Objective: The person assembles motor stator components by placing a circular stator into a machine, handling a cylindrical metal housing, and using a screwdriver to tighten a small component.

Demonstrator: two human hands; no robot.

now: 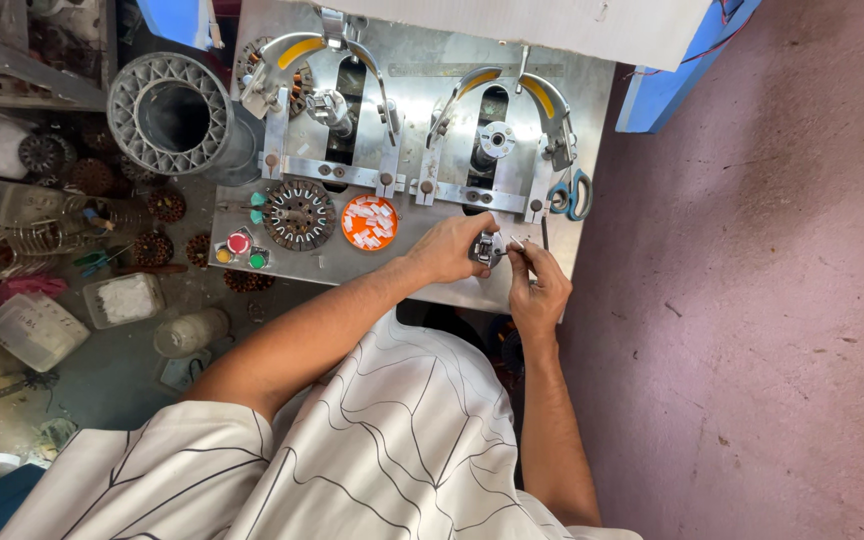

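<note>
Your right hand (537, 290) pinches a thin tool (514, 250) pointing left into the small metal part (485, 248) your left hand (452, 247) grips, right of the orange dish (369, 222).

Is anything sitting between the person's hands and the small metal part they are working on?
Nothing visible does. The left hand already grips the small metal part directly, and the right hand meets it from the other side with a thin tool. The orange dish lies off to the side.
</note>
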